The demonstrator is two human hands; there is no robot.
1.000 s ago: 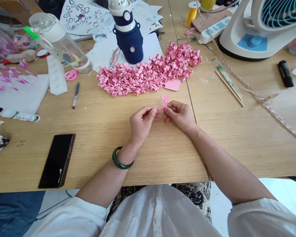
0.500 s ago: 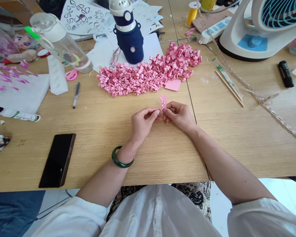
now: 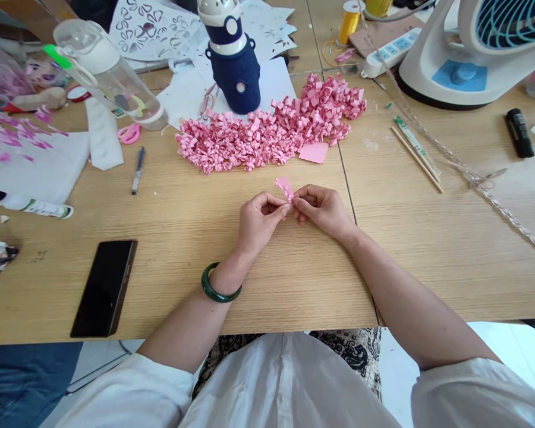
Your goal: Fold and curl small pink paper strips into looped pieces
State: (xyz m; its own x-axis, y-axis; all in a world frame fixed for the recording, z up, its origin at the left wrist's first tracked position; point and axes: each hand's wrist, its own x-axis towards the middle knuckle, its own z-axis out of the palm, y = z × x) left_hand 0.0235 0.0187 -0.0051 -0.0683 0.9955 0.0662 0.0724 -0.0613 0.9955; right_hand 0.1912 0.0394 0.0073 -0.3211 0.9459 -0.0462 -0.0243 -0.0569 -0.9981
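I see the pink paper piece (image 3: 285, 188) pinched between both sets of fingertips just above the table (image 3: 182, 238), at 6 o'clock from the pile of curled pink pieces (image 3: 271, 134). Since a second ago its free end has swung from near 12 o'clock to about 10 o'clock, long axis now tilted left, so I judge curling is underway. My left hand (image 3: 258, 221) and right hand (image 3: 323, 208) are both closed on it.

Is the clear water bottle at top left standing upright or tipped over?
Tipped over: the clear water bottle lies on its side on the table, green-tabbed lid toward the left.
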